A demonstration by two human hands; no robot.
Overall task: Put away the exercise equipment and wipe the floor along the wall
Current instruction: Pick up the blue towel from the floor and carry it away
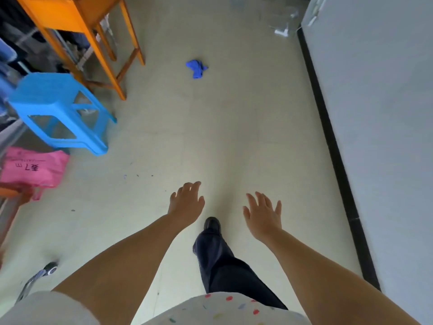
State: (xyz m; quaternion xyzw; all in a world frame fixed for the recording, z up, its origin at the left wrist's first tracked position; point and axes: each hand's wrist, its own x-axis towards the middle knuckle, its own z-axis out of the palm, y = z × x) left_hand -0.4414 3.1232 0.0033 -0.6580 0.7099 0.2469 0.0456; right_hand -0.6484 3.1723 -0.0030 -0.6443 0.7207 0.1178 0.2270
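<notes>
Both the left hand [187,201] and the right hand [263,213] reach forward with fingers spread, holding nothing. The crumpled blue cloth [196,68] lies on the pale floor [234,137] well ahead (near the orange wooden table [77,17]).

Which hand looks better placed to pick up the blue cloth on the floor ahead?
Probably the left hand: it is open and lines up almost directly below the blue cloth. The right hand, also open, sits nearer the wall.
</notes>
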